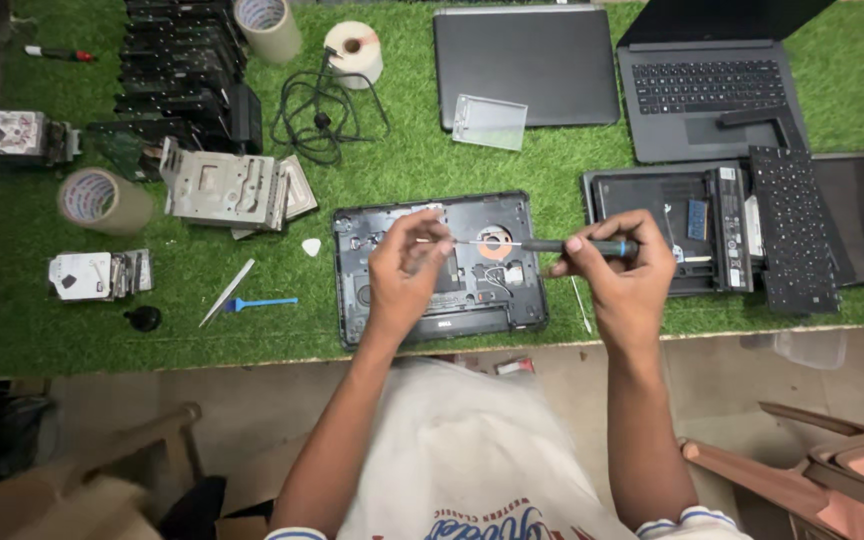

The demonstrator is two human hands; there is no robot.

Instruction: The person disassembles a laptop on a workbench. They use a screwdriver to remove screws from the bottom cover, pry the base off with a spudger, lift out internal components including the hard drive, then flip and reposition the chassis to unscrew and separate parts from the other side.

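Note:
An opened laptop base (pixel 512 300) with its bottom cover off lies on the green turf mat in front of me, its round fan showing near the middle. My right hand (pixel 624 275) grips the dark handle of a long thin screwdriver (pixel 552 245) held level, pointing left. My left hand (pixel 407 270) pinches the shaft's tip end over the base's upper left part. Both hands hover just above the base.
A second opened laptop base (pixel 652 200), a loose keyboard (pixel 792 230) and two more laptops (pixel 527 65) lie to the right and behind. Tape rolls (pixel 102 200), a metal bracket (pixel 222 185), hard drives (pixel 97 275), a blue pry tool (pixel 262 303) and cables (pixel 317 120) sit on the left.

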